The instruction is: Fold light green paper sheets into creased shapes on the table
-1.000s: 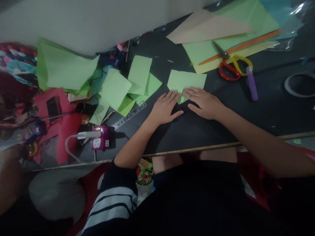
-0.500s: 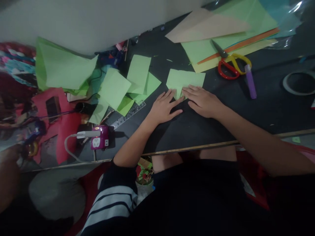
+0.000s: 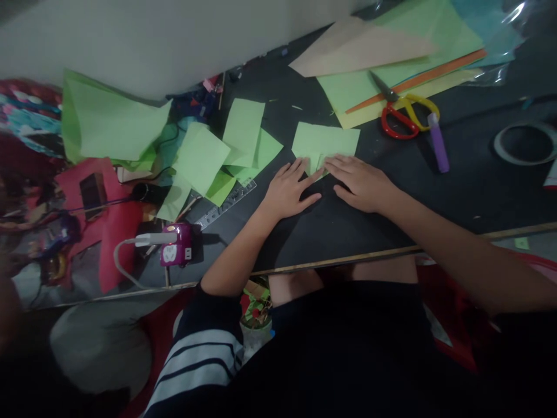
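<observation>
A small sheet of light green paper point(image 3: 325, 139) lies on the black table, its near corners folded in toward the middle. My left hand point(image 3: 288, 188) rests flat on its left fold, fingers spread and the index finger reaching across the near tip. On the right fold lies my right hand point(image 3: 357, 181), palm down with outstretched fingers pressing the paper. The near edge of the sheet is partly hidden under the fingers. To the left are more green paper pieces point(image 3: 202, 157), overlapping beside a clear ruler point(image 3: 226, 204).
Scissors point(image 3: 398, 110) with red and yellow handles lie near a purple glue stick point(image 3: 438, 144) and coloured sheets point(image 3: 365, 46). A tape roll point(image 3: 526, 143) sits at far right. At left stand a purple plug adapter point(image 3: 176, 247) and red paper point(image 3: 119, 244). Another person's arm point(image 3: 8, 302) shows at far left.
Both hands stay on the folded paper, the right one shifted only slightly. The view has turned a little, and the other person's arm at far left has moved.
</observation>
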`<state>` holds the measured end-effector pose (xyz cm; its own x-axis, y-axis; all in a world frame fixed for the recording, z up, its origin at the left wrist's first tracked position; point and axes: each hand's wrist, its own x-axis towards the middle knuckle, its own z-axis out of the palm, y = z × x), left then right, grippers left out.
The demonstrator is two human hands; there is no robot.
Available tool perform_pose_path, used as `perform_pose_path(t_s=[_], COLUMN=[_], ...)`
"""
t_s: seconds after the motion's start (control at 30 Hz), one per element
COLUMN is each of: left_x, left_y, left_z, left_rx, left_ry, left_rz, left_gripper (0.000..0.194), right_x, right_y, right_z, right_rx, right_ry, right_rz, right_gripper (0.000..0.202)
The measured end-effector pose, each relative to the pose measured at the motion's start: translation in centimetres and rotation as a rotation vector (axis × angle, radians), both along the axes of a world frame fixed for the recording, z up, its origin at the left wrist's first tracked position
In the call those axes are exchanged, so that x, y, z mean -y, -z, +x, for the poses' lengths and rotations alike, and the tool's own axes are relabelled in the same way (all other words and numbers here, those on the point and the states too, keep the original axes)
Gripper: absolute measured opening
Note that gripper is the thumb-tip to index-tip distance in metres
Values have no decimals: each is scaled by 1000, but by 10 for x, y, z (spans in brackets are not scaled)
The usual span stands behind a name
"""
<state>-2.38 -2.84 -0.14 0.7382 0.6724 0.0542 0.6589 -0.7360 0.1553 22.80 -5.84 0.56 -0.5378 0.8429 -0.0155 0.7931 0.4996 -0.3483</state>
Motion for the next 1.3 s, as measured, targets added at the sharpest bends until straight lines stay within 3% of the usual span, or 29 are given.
perform_pose_path(t_s=[0.53, 0.93, 1.3], left_x=[3, 1, 2], left_y=[-2, 6, -1], left_z=[4, 3, 6], left_rx=[-28, 13, -12], left_ry=[-24, -25, -35], left_rz=[9, 3, -21], left_gripper=[68, 70, 67], right_x=[-4, -5, -5], right_y=[4, 5, 9], right_z=[4, 7, 6], right_rx=[14, -18, -38], right_ry=[-15, -15, -24], right_rz=[-6, 28, 30], right_gripper=[72, 68, 69])
